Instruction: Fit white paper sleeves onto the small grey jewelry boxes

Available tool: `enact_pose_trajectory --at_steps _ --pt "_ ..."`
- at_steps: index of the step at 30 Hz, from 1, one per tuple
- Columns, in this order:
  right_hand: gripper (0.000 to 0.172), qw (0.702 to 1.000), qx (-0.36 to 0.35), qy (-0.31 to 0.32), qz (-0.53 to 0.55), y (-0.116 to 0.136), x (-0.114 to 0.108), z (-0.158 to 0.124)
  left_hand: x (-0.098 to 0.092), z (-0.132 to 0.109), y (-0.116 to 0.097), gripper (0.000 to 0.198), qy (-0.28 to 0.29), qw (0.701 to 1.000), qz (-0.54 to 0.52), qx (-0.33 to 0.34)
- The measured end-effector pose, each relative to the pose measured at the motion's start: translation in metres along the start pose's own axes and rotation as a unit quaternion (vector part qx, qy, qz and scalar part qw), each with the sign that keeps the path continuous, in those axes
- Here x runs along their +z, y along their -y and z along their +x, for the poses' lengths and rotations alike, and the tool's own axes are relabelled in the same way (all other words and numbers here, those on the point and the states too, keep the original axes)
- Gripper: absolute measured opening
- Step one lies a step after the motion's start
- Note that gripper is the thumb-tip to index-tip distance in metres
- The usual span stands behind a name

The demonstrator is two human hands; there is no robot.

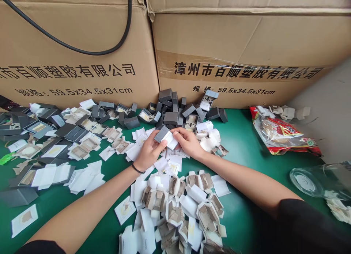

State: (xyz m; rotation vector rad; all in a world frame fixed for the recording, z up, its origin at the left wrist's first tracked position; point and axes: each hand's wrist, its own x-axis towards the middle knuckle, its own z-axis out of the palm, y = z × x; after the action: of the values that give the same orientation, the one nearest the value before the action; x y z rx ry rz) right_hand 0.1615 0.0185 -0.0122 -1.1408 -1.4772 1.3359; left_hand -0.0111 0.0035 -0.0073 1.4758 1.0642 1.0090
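Note:
Between both hands is a small dark grey box (162, 135) with a white inner part showing, held above the green tabletop. My left hand (149, 151) grips the box from the left, thumb across its front. At its right side, my right hand (188, 141) pinches the white paper insert (171, 141) with thumb and fingers. White paper pieces (174, 164) lie under the hands. Nearer to me is a heap of folded white and grey card inserts (175, 210). Several dark boxes (170, 118), some open, are piled just beyond the hands.
Large cardboard cartons (233, 45) stand along the back, a black cable (82, 51) hanging before one. More dark boxes and inserts (72, 131) spread over the left side. At right lie a red snack bag (285, 133) and a clear plastic jar (323, 179).

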Motion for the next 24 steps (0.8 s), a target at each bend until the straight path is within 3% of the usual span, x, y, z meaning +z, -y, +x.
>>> enact_pose_trajectory --at_steps 8,15,24 --pt "0.03 0.998 0.024 0.059 0.007 -0.0035 -0.0031 0.0037 0.0005 -0.0001 -0.0054 0.036 -0.001 1.0 -0.025 -0.018" --pt "0.03 1.0 0.018 0.019 -0.002 -0.0013 -0.0015 0.003 0.0024 0.0026 -0.0017 0.043 0.019 0.999 -0.014 -0.025" --pt "0.029 1.0 0.006 0.023 0.01 -0.0051 -0.0007 0.0015 0.0017 -0.0006 -0.0081 0.041 0.029 0.996 0.075 -0.047"
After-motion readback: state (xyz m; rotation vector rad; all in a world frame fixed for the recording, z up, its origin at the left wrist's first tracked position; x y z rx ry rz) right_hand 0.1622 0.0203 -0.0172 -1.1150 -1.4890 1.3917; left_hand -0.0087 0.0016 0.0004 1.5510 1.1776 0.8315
